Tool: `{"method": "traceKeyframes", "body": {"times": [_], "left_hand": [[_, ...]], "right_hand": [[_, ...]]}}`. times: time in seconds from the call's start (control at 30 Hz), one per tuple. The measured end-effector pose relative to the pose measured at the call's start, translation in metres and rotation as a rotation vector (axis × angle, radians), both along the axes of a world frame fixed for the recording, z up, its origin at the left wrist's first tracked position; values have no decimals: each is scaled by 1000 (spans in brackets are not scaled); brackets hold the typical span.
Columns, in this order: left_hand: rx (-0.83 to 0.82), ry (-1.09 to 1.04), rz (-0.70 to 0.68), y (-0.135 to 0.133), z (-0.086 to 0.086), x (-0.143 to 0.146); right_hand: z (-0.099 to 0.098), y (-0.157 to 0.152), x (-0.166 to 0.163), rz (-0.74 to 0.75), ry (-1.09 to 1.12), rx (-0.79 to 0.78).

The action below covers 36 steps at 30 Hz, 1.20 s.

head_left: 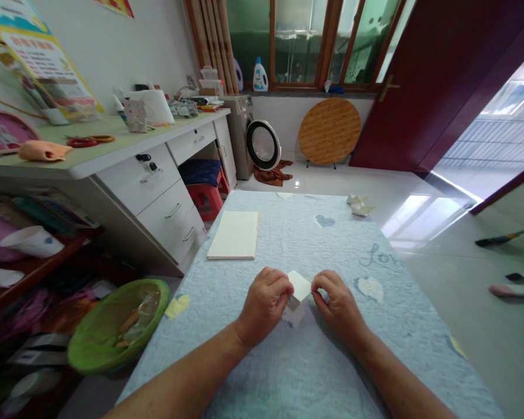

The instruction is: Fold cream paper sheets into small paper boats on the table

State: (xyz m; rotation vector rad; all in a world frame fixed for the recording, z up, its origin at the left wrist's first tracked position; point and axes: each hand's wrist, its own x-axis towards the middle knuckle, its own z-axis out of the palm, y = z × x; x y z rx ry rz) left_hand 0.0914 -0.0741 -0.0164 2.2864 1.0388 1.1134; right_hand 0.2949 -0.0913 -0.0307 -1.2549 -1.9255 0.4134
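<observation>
A small folded piece of pale paper point(300, 285) is held just above the light blue cloth of the table point(314, 361). My left hand point(264, 302) pinches its left edge with curled fingers. My right hand point(338, 302) pinches its right edge in the same way. Both hands rest near the middle of the table, close together. The underside of the paper is hidden by my fingers.
A stack of cream paper sheets point(234, 234) lies at the table's left side. Two folded paper pieces point(359, 204) sit at the far right corner. A green basin point(117, 326) stands left of the table, beside a white desk with drawers point(157, 186).
</observation>
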Motion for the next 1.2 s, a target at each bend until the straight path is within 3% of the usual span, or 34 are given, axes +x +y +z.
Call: {"method": "traceKeyframes", "body": {"times": [0.17,0.47,0.77,1.2], "left_hand": [[-84,139,-50,2,-4,0],[-242,174,-119,1,-6,-2],[-279,190,-216,4,0,-5],[-371,127,-216,12,-6,-10]], "right_hand": [[3,-3,-2,56,-120,-61],[11,-8,-4,190,-162,-170],[15,-5,6,218,-114,-304],[16,-2,8,201,-97,-304]]}}
